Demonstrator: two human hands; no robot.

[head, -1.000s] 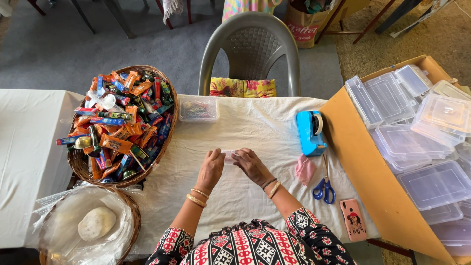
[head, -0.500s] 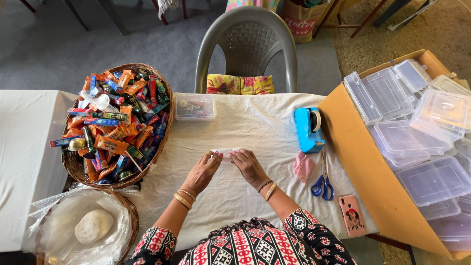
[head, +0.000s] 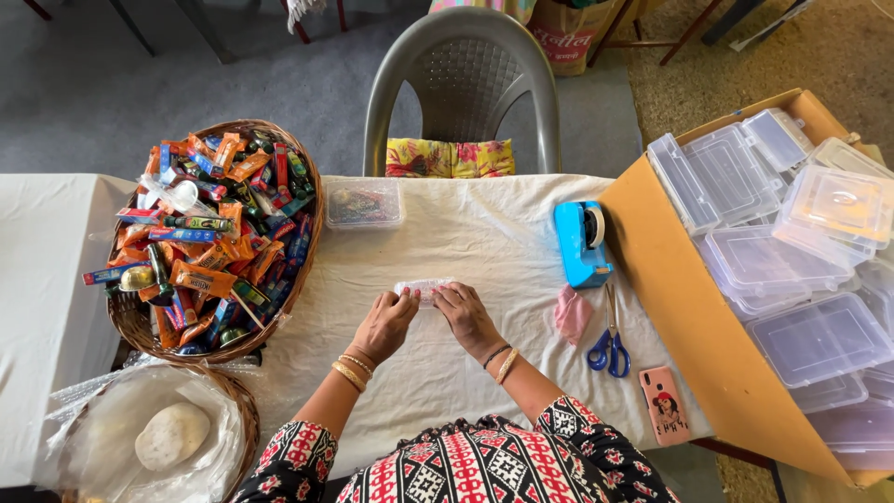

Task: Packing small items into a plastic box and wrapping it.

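Observation:
On the white tablecloth (head: 484,242) both my hands press on a small clear, bubble-wrapped packet (head: 424,288) in the middle of the table. My left hand (head: 384,326) covers the packet's left end and my right hand (head: 466,317) covers its right end, fingers curled over it. Bangles ring both wrists. What lies inside the wrap is hidden.
A wicker basket (head: 307,210) piled with colourful wrapped items sits at left. A second basket (head: 237,401) with plastic and a pale round object is at lower left. A clear lidded box (head: 363,203), blue tape dispenser (head: 582,244), pink cloth (head: 571,314), blue scissors (head: 610,346), phone (head: 663,405) and a carton (head: 689,307) of clear boxes lie right.
My hands have stayed on the packet and shifted only slightly. The head camera has drifted a little, so the scene sits a bit differently in view.

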